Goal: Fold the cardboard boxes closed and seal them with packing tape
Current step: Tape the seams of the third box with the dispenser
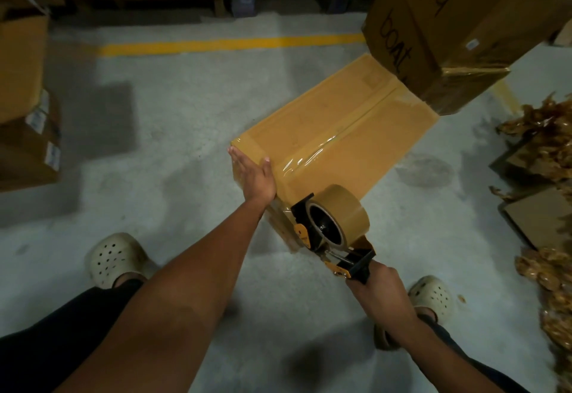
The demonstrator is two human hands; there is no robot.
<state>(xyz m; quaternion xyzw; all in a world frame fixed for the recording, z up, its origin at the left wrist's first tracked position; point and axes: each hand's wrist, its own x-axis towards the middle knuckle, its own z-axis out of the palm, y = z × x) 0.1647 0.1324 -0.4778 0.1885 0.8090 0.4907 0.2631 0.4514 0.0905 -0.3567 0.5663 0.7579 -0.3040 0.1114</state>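
Nearest, the right hand (382, 281) grips the black handle of a tape dispenser (328, 238), fingers curled round it, with its brown tape roll (346, 210) held at the near end of the closed cardboard box (309, 132) on the concrete floor (185, 114). Just left of the roll, the left hand (253, 176) lies flat on the box's near top edge, its fingers (240, 160) straight and together. Beyond them a glossy tape strip (349, 132) runs along the top seam toward a larger printed carton (448, 21).

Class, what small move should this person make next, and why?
Probably tilt the tape dispenser in the right hand to cut the tape: it runs along the box seam and over its near edge, while the left hand steadies it.
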